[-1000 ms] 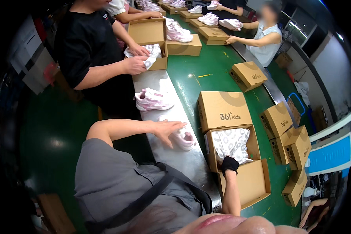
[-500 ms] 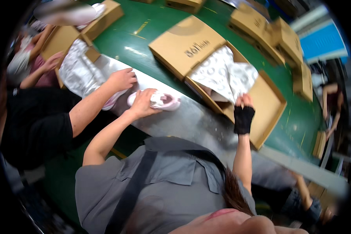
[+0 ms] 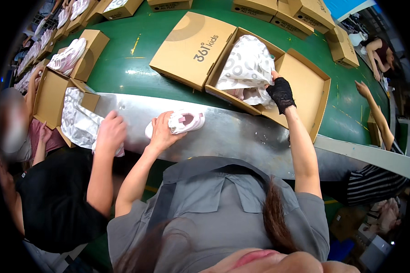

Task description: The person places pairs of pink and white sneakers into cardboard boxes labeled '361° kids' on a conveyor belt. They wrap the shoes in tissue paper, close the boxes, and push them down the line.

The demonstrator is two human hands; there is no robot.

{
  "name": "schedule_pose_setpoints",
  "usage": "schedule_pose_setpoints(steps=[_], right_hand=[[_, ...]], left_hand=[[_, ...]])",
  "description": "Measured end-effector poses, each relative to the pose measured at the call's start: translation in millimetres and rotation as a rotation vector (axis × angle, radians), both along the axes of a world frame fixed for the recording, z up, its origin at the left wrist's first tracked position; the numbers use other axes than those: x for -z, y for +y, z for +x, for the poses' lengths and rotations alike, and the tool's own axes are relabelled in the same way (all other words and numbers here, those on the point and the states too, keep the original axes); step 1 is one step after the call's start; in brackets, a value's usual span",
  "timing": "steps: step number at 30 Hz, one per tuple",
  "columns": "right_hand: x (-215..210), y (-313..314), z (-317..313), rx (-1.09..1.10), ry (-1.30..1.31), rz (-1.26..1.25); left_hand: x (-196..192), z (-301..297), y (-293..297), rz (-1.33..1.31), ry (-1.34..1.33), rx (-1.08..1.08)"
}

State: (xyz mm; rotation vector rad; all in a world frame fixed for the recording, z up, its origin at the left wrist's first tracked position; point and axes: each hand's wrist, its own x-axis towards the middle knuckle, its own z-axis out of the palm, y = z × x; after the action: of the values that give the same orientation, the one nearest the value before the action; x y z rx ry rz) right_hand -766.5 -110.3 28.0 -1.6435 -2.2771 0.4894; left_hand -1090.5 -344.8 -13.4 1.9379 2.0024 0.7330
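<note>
My left hand [image 3: 161,132] is wrapped round the heel part of a white and pink sneaker [image 3: 190,120], which rests on the metal ledge. My right hand [image 3: 281,91], in a black fingerless lace glove, pinches the right edge of white wrapping paper [image 3: 247,59] with grey rings. That paper bulges up out of an open cardboard shoebox [image 3: 234,105]; a bit of pink shows beneath it, though what it belongs to is mostly hidden. The box's lid [image 3: 307,82] lies folded back to the right, past my right hand.
A closed shoebox [image 3: 191,50] adjoins the open one on its left. Beside me, a co-worker's blurred hand [image 3: 109,134] is over paper from another open box [image 3: 48,102]. Several shoeboxes [image 3: 296,18] line the far side of the green surface [image 3: 127,75]. A metal ledge [image 3: 223,145] runs before me.
My right hand has drawn the paper back from over the lid toward the box. The co-worker's hand has moved left, away from mine. My left hand stays on the sneaker; the view has shifted.
</note>
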Motion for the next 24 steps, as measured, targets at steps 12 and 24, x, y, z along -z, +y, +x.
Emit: schedule_pose_setpoints(steps=[12, 24], right_hand=[[-56, -63, 72, 1.032, 1.617, -0.008], [-75, -91, -49, -0.395, 0.194, 0.57]], left_hand=[[-106, -17, 39, -0.227, -1.045, -0.108], [-108, 116, 278, -0.555, -1.825, 0.069]])
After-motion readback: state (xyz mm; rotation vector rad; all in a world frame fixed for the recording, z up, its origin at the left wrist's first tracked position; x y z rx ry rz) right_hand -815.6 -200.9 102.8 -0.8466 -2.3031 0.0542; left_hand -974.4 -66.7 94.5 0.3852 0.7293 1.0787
